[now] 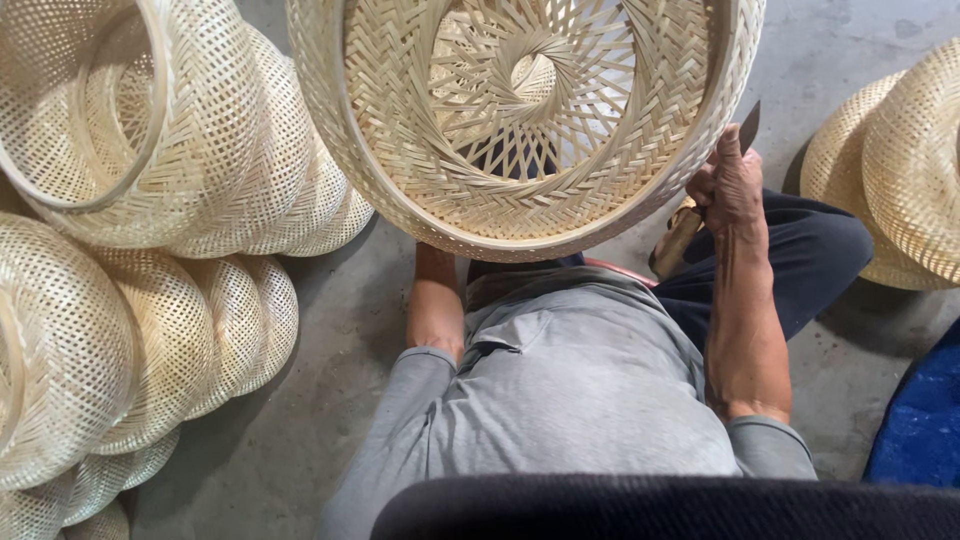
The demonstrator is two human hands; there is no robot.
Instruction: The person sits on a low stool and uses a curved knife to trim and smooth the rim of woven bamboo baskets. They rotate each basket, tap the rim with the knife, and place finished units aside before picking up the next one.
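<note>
1. Head view showed a woven bamboo basket (520, 110) held up over the person's lap, open side toward the camera.
2. Right hand (728, 185) had its fingers clamped on a knife (700, 200), blade against the basket's rim.
3. Left hand was hidden behind the basket; its fingers could not be told.
4. Stacks of finished baskets (150, 250) lay on the concrete floor (300, 400).

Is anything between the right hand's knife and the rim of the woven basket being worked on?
Nothing visible. The right hand holds the knife right at the outer rim of the woven basket, blade up, no object between them.
</note>
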